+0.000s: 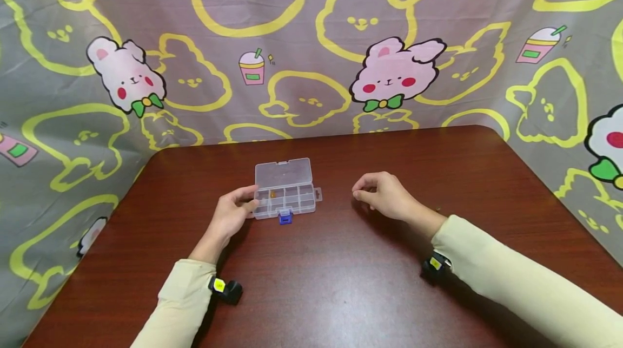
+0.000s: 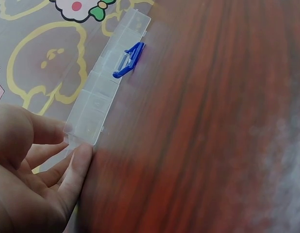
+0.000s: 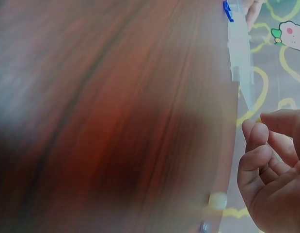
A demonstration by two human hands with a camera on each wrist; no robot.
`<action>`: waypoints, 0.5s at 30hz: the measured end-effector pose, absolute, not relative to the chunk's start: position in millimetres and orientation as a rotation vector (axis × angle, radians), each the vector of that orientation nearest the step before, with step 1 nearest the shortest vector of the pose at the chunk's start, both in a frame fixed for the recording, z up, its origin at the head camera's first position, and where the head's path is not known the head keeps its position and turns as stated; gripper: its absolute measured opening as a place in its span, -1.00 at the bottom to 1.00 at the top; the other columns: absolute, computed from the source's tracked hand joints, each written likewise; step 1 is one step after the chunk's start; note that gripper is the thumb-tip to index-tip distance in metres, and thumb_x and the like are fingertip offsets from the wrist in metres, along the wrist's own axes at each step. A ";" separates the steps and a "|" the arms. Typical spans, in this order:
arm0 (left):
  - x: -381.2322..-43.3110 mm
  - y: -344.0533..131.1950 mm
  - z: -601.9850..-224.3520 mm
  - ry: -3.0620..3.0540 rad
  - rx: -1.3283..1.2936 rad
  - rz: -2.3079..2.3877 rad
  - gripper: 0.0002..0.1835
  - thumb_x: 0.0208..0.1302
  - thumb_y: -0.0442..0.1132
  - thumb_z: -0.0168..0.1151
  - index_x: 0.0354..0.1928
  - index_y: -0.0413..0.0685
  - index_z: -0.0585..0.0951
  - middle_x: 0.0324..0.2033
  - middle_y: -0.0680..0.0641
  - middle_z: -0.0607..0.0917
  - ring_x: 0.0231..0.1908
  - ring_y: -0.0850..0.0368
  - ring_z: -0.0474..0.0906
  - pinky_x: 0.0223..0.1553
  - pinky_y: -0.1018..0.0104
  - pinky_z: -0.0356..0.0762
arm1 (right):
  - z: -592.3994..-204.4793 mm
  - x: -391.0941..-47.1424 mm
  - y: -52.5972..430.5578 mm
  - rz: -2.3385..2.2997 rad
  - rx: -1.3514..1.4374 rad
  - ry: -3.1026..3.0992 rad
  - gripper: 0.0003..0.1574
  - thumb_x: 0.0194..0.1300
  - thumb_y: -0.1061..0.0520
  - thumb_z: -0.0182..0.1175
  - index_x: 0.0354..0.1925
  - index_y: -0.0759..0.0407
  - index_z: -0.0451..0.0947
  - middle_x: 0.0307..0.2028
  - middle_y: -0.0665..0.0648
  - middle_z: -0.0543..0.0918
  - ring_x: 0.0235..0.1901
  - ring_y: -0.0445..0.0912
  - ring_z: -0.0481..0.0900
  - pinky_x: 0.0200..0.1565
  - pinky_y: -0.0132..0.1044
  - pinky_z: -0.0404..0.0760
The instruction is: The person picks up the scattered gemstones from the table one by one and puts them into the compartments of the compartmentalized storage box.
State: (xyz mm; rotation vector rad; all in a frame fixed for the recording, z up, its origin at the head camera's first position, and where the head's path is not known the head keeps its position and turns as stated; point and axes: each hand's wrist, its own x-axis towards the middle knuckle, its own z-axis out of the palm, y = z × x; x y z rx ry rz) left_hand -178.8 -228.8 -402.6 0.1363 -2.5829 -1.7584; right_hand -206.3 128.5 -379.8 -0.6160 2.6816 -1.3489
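A clear plastic compartment box (image 1: 285,199) stands on the table with its lid (image 1: 284,173) raised at the back. On its front edge is a blue latch (image 1: 285,217). One back compartment contains a small orange-yellow piece (image 1: 272,194). My left hand (image 1: 232,210) grips the box's left end between thumb and fingers. To the right of the box, apart from it, my right hand (image 1: 382,195) is held over the table. Its thumb and forefinger pinch a tiny yellowish piece (image 3: 259,120), mostly hidden by the fingertips, kind unclear.
The brown wooden table (image 1: 311,283) backs onto a patterned cloth (image 1: 302,50), which also rises at both sides. In the right wrist view, a small pale rounded piece (image 3: 218,200) and a small shiny grey piece (image 3: 204,227) lie near the right hand.
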 end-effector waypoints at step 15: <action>-178.7 -228.6 -402.8 -2.563 0.124 -1.766 -0.57 0.38 -0.46 0.17 0.27 -0.29 0.54 0.12 -0.34 0.59 -0.11 0.01 0.57 -0.26 0.44 0.63 | -375.0 -215.6 79.0 -1.379 -0.708 2.641 -0.96 0.31 0.25 0.31 -0.30 0.19 0.70 -0.46 0.16 0.71 -0.66 -0.06 0.55 -0.53 -0.28 0.55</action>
